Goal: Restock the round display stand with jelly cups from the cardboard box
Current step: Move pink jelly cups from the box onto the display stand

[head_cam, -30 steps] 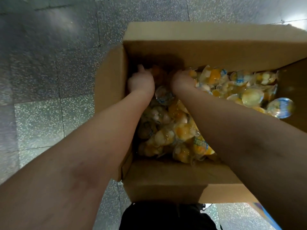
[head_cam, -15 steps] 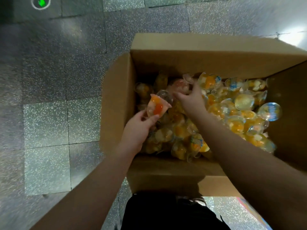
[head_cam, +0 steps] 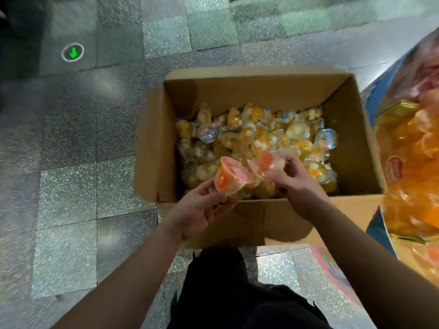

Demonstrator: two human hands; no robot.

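two jelly cups are up out of the cardboard box (head_cam: 156, 148): the left hand (head_cam: 199, 210) pinches an orange-and-pink jelly cup (head_cam: 231, 178) by its base, tilted, while the right hand (head_cam: 294, 176) curls its fingers round a second cup (head_cam: 267, 162) just beside it, both above the box's near edge. beneath them the box, set on a speckled tile floor (head_cam: 71, 186), holds a deep heap of loose cups (head_cam: 261, 136). the display stand (head_cam: 413, 148), already piled with orange packs, sits at the right edge. by the look of it, restocking has far to go.
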